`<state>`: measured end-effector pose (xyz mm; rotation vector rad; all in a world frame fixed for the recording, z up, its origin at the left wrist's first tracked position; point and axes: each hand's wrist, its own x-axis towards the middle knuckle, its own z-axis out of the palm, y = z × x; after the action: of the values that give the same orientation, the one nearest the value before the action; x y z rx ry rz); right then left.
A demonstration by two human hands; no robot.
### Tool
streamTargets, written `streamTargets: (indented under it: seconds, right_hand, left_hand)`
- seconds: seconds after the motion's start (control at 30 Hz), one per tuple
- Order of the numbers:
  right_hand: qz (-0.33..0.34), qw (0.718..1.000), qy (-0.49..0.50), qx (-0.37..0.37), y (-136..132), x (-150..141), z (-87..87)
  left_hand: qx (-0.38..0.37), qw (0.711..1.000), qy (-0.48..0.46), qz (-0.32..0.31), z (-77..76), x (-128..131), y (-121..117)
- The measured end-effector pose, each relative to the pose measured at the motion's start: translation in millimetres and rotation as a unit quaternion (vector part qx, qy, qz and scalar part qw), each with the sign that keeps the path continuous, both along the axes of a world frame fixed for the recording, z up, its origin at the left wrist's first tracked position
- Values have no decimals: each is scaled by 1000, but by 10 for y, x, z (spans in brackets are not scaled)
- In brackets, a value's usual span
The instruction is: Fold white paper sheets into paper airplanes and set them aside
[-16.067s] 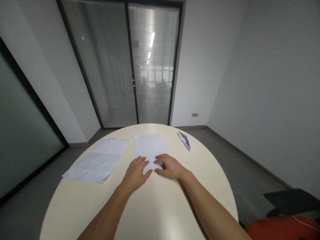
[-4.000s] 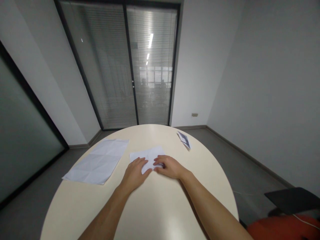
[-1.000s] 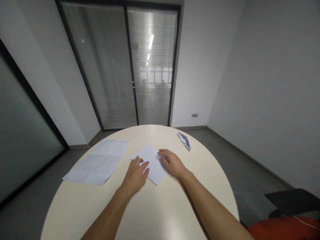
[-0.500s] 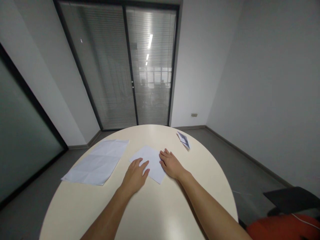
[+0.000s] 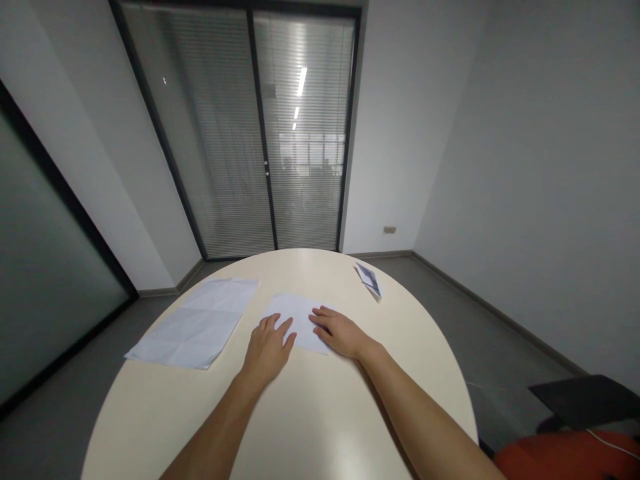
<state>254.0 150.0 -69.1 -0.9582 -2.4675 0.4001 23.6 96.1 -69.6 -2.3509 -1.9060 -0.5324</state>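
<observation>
A small white sheet of paper [image 5: 301, 333] lies on the round cream table [image 5: 300, 407], partly covered by both hands. My left hand [image 5: 267, 347] rests at the sheet's left side, fingers spread and thumb pointing right. On its right side, my right hand [image 5: 337, 330] lies flat with the fingers stretched across the paper. Neither hand grips anything. The sheet's left and right edges are partly hidden beneath the hands.
A larger creased sheet of paper [image 5: 200, 323] lies at the table's left. Near the far right edge is a folded paper piece with a dark printed area [image 5: 369, 279]. A red chair [image 5: 565, 457] with a black part [image 5: 585, 400] stands at right. Glass doors [image 5: 265, 133] are behind.
The small sheet has turned on the table, so its near corner has moved to the right. My right hand has shifted slightly left over the paper; the left hand has barely moved.
</observation>
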Motion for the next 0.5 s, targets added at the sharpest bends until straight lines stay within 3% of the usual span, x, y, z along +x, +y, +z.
streamTargets:
  seconds: [0.13, 0.37, 0.5]
  right_hand:
    - [-26, 1000, 2, 15, -9, -1, 45]
    - [29, 998, 57, -29, -27, -46, 21]
    - [33, 997, 54, -34, -22, -27, -9]
  left_hand:
    - [-1, 1000, 8, -7, -23, -11, 14]
    - [6, 1000, -16, 8, -81, -3, 64]
    - [17, 997, -74, -24, -102, -20, 88]
